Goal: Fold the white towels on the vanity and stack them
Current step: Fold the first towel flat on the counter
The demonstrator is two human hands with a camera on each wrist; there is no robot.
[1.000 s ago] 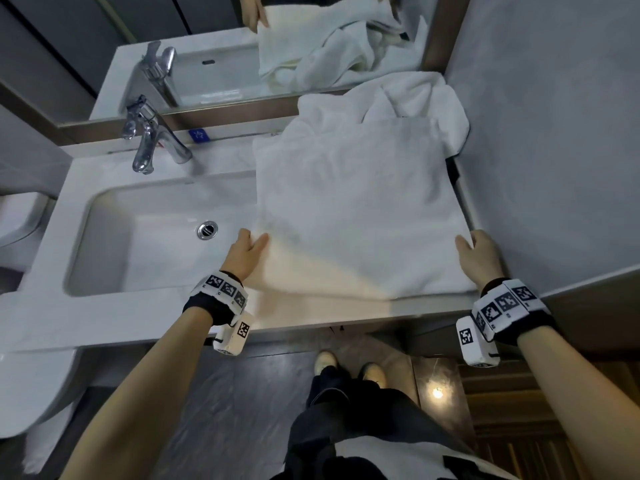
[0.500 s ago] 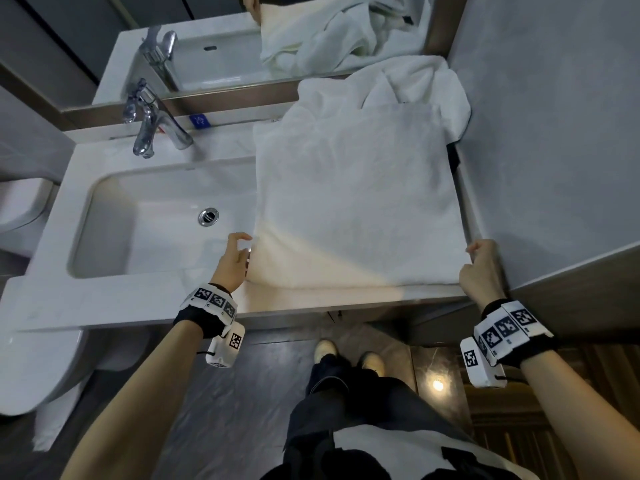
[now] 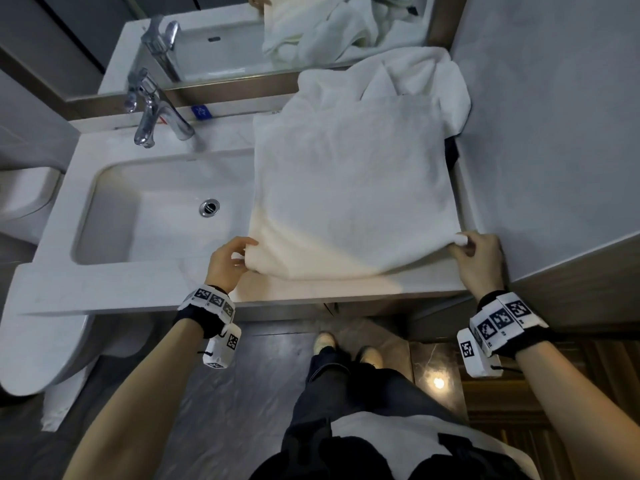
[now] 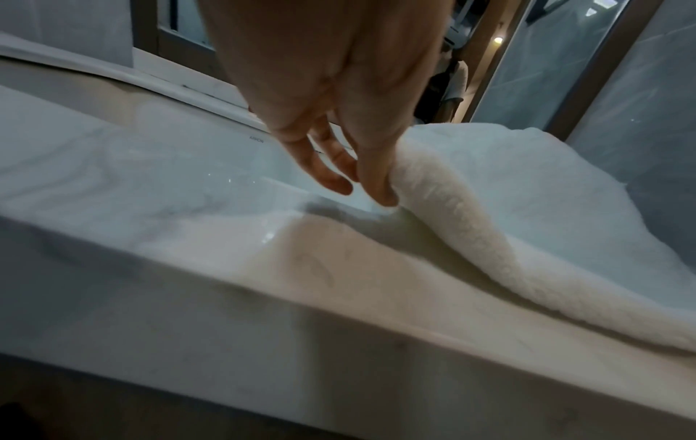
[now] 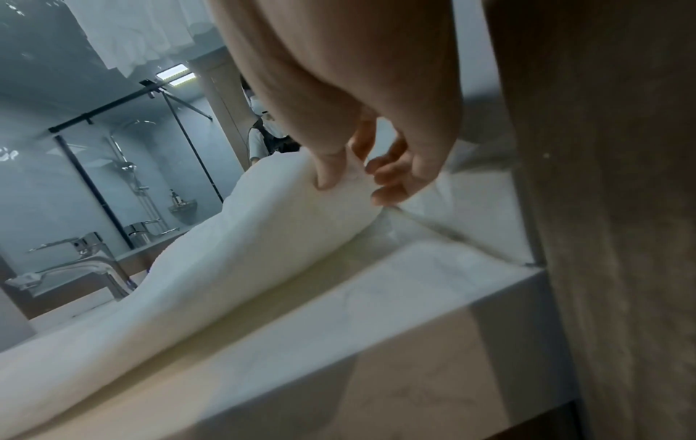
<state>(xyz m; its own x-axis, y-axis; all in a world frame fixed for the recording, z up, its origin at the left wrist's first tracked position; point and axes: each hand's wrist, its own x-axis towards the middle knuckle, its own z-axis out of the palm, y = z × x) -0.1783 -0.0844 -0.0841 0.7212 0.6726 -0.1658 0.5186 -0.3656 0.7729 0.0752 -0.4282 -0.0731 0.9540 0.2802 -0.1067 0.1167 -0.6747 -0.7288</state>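
A white towel (image 3: 353, 188) lies spread flat on the right part of the vanity top (image 3: 138, 289). Its left edge hangs over the sink. My left hand (image 3: 242, 254) grips its near left corner, which is lifted a little off the counter. In the left wrist view my left hand (image 4: 373, 190) has its fingers against the raised towel edge (image 4: 471, 214), and the thumb is hidden. My right hand (image 3: 464, 242) pinches the near right corner. The right wrist view shows my right hand (image 5: 350, 175) with thumb and fingers closed on the towel (image 5: 226, 268). A crumpled white towel (image 3: 415, 81) lies behind it.
The sink basin (image 3: 156, 220) with its chrome faucet (image 3: 152, 112) takes up the left of the vanity. A mirror (image 3: 225, 29) runs along the back. A grey wall (image 3: 554, 133) stands close on the right. A toilet (image 3: 24, 195) stands at far left.
Both hands lay flat beside the towel's near corners. They have now closed on those corners and raised them slightly off the counter.
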